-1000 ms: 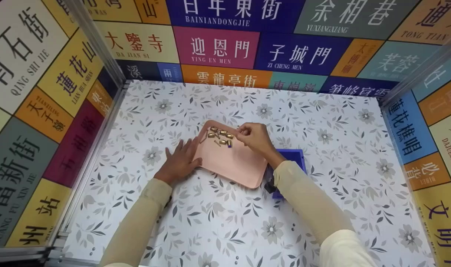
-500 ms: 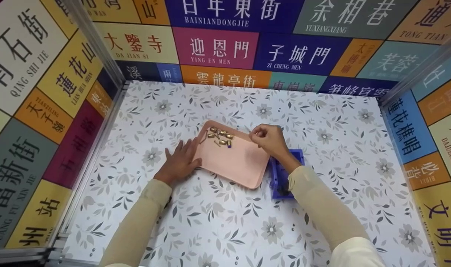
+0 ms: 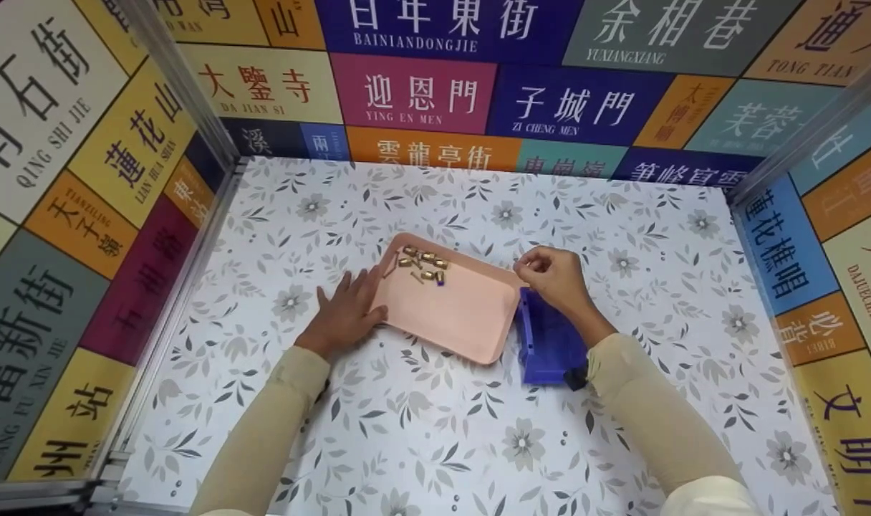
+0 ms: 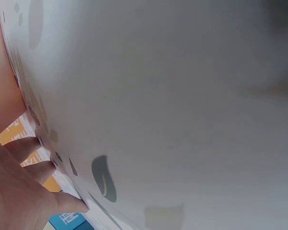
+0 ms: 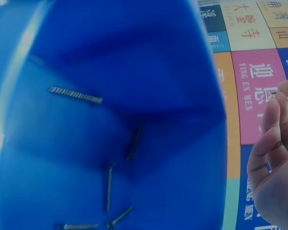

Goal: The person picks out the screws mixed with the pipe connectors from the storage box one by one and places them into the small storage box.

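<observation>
Pictured over a floral-print tabletop (image 3: 263, 240), w/ both arms in beige sleeves (image 3: 668, 423). Pinching w/ thumb & index of the right hand (image 3: 559, 279), around a tiny dark item (image 5: 274, 93); w/ only its tip visible btwn the fingertips, can't tell what kind. Poised at the far end of a blue bin (image 3: 527, 330), w/ fingertips just past its far-left corner & nr the far-right corner of a pink tray (image 3: 443, 319). Outside the rim, per right wrist view, & apart from the bin's contents: a threaded screw (image 5: 76, 94), a dark screw (image 5: 134, 143), a slim screw (image 5: 110, 187), plus a couple more at bottom of frame.

Resting relaxed at the tray's L edge, w/ splayed fingers & an empty grip: the left hand (image 3: 341, 312). Seemingly touching the tray w/ thumb nr its near-L corner. In left wrist view, w/ fingers extended toward the printed surface.

Clustered in the tray's far-L part, just R of the L fingertips & well apart from the R hand: several brass-colored pieces (image 3: 427, 256) & some thin pins (image 3: 417, 277), too small to count reliably. Just beside the tray, on its R: the bin. Behind it all, bright sign panels (image 3: 414, 93), incl. "YING EN MEN" & "ZI CHENG MEN."
</observation>
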`<action>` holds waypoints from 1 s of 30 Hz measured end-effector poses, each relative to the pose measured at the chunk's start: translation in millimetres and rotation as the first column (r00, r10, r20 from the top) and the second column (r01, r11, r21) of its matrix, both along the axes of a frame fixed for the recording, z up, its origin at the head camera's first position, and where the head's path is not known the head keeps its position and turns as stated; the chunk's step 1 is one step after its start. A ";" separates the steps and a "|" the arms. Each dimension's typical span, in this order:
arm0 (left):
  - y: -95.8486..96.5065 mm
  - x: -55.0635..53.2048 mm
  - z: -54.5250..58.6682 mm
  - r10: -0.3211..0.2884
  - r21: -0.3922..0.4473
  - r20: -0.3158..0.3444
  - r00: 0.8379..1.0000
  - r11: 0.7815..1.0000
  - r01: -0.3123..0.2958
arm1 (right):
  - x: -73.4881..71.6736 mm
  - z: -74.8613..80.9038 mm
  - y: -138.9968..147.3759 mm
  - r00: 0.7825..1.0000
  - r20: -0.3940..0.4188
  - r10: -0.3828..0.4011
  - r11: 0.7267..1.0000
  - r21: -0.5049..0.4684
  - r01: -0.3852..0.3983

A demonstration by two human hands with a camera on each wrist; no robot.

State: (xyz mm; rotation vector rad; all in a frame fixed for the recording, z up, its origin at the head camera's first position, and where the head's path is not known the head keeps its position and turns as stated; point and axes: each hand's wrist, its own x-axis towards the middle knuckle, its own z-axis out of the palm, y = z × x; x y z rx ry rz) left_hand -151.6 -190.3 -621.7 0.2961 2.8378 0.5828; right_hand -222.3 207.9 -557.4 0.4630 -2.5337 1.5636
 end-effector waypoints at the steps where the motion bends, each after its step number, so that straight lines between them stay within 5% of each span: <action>1: -0.2 0.0 -0.2 -0.001 -0.003 0.001 1.000 1.000 0.001 | 0.7 -1.1 2.6 1.000 0.000 -0.006 1.000 -0.006 0.006; 8: 0.2 -0.1 0.2 0.012 -0.012 0.012 1.000 1.000 -0.012 | 8.7 -3.8 16.0 0.998 -0.017 -0.055 0.998 0.000 0.055; 15: 0.9 -0.9 2.7 0.009 -0.026 0.017 1.000 1.000 -0.009 | 30.5 19.3 21.8 0.999 -0.018 -0.049 0.998 0.032 0.049; 30: 1.2 1.9 5.8 0.013 0.014 0.013 1.000 1.000 -0.013 | 43.5 21.7 40.1 0.994 0.067 -0.081 0.996 -0.026 0.083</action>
